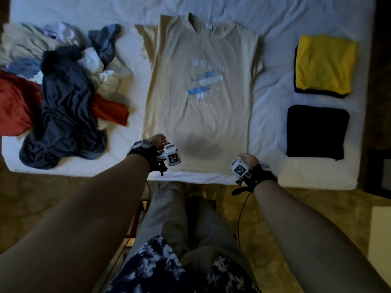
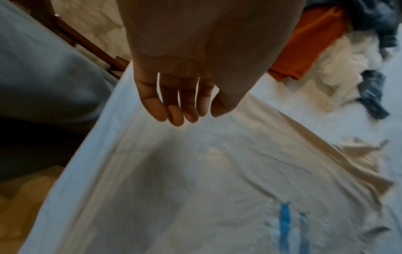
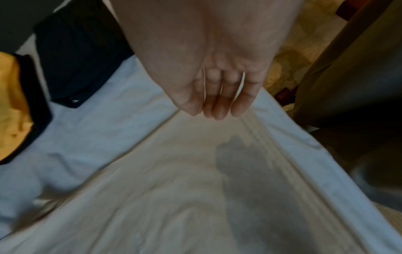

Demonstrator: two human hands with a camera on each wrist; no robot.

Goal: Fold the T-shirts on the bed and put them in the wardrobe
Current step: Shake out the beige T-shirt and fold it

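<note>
A cream T-shirt with a blue and white print lies spread flat, front up, in the middle of the white bed. Its hem runs along the near bed edge. My left hand is at the shirt's bottom left corner. In the left wrist view its fingers point down, straight and close together, over the shirt. My right hand is at the bottom right corner. Its fingertips reach the corner of the shirt. I see no cloth pinched in either hand. A dark patch marks the shirt near the hem.
A heap of unfolded clothes in navy, red, white and beige fills the bed's left side. On the right lie a folded yellow shirt and, nearer, a folded dark one. My legs stand against the near bed edge, on patterned carpet.
</note>
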